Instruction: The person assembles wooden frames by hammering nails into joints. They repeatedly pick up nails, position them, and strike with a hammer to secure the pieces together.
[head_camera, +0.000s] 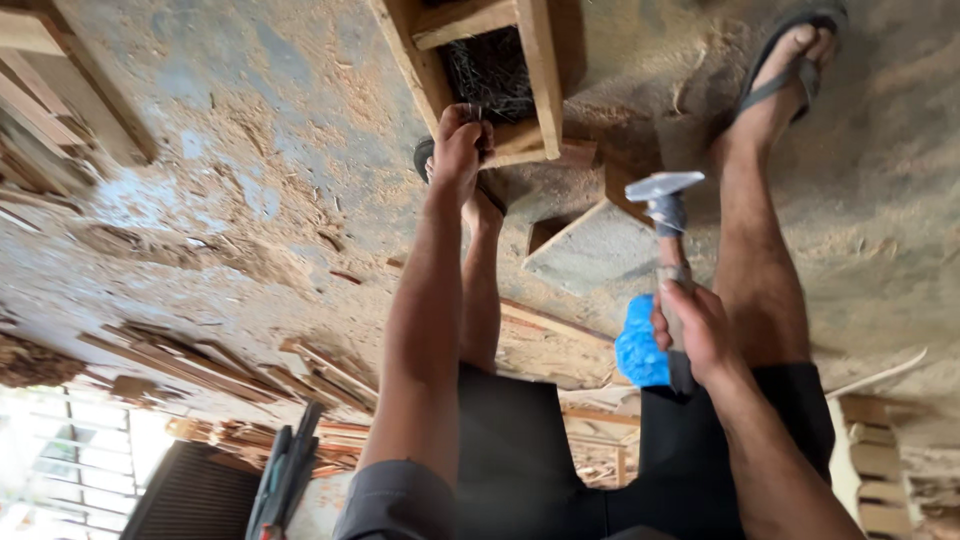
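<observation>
My left hand reaches forward with its fingers curled on the near corner of a wooden frame that stands on the sawdust floor. A dark, wiry mass shows inside the frame. My right hand is closed around the handle of a hammer, whose metal head points up and away above my right knee, apart from the frame. A crumpled blue thing lies just left of that hand. Both my bare legs stretch ahead, with sandalled feet beside the frame.
Sawdust and shavings cover the concrete floor. Thin wooden slats and offcuts lie at the left, more planks at the far left. A wooden angled piece lies between my legs. Stacked wood blocks stand at the lower right.
</observation>
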